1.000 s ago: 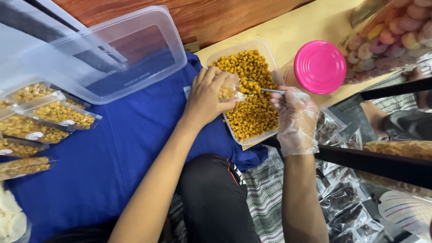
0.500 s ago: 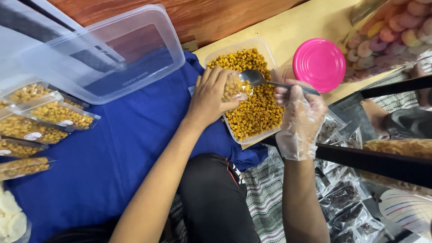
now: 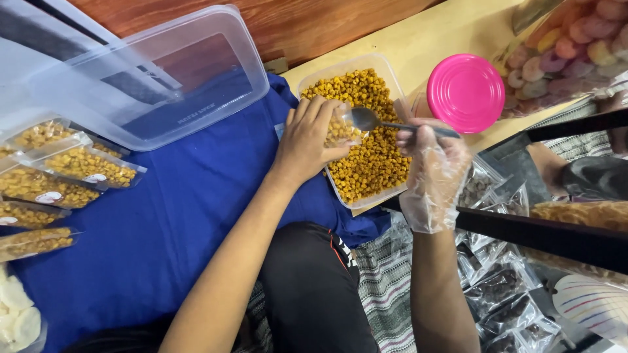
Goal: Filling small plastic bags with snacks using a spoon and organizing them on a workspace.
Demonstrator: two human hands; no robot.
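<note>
My left hand (image 3: 306,142) holds a small clear bag (image 3: 341,131) partly filled with yellow roasted snack pieces, over a clear rectangular tub (image 3: 396,189) full of the same snack (image 3: 373,160). My right hand (image 3: 433,171), in a thin plastic glove, grips a metal spoon (image 3: 370,119) by its handle. The spoon's bowl is at the mouth of the bag and looks empty.
A large clear lid (image 3: 157,78) lies on the blue cloth (image 3: 170,216) at upper left. Several filled snack packets (image 3: 59,176) lie at the left edge. A pink round lid (image 3: 466,93) sits right of the tub. Dark packets (image 3: 497,287) lie at lower right.
The spoon rose from the snack in the tub to the mouth of the bag and emptied. My left hand stayed on the bag.
</note>
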